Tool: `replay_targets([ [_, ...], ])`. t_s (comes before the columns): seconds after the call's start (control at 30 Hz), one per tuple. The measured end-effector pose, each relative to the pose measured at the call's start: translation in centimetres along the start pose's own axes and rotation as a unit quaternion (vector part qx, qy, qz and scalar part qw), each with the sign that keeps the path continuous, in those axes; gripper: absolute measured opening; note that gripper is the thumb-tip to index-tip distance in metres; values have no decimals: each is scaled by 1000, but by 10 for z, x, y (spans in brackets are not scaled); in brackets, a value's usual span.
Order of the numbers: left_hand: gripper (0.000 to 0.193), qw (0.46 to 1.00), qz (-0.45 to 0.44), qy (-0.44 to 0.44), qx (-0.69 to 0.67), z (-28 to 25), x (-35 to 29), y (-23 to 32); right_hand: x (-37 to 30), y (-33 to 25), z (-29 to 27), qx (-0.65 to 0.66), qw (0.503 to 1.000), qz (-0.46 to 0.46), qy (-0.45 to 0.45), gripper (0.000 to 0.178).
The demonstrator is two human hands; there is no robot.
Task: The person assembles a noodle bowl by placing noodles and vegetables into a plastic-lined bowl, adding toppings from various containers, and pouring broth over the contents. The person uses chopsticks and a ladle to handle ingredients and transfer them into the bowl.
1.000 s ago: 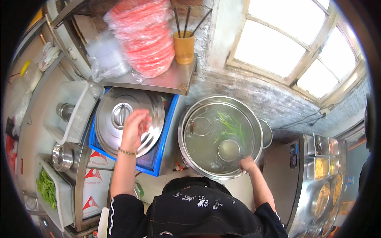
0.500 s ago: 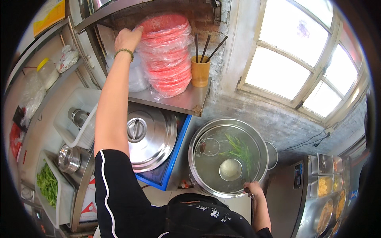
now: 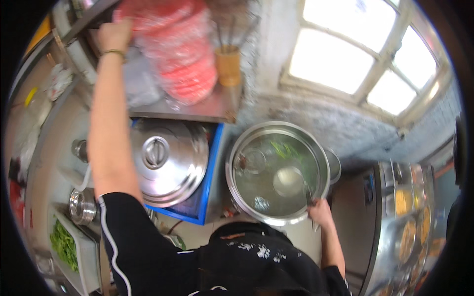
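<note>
At far left, leafy greens [image 3: 64, 244] fill a pale tub [image 3: 88, 269]. The left hand [image 3: 116, 37] reaches up, fingers at the upper left edge of a plastic-wrapped stack of red dishes [image 3: 185, 64] on a metal shelf; blur hides whether it pinches them. Below the shelf, a steel lid [image 3: 173, 170] lies over a blue crate [image 3: 210, 182]. Right of it stands a big pot [image 3: 279, 126] of cloudy liquid, with the ladle's [image 3: 288, 181] bowl inside. The right hand [image 3: 321, 212] grips the ladle's handle at the near right rim.
</note>
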State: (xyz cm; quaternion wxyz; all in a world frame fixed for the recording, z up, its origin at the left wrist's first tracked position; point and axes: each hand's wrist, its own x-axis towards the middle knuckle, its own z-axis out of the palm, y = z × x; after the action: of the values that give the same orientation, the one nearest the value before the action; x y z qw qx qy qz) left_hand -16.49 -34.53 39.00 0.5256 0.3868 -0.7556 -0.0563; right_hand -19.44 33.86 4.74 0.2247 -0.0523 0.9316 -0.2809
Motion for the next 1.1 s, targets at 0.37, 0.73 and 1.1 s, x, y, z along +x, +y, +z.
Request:
replay_targets([
  [0.37,21,797,-236,-125,-543,-28,30,-177,24,7,8,39,998,36,-34,25],
  [0.73,23,761,-324,-276,-489,-135,-285,-55,22,9,8,309,933,118,-143,9],
  [1.1,23,591,-404,-605,-349,-94,-486,-51,24,-14,-35,329,921,106,-180,13],
])
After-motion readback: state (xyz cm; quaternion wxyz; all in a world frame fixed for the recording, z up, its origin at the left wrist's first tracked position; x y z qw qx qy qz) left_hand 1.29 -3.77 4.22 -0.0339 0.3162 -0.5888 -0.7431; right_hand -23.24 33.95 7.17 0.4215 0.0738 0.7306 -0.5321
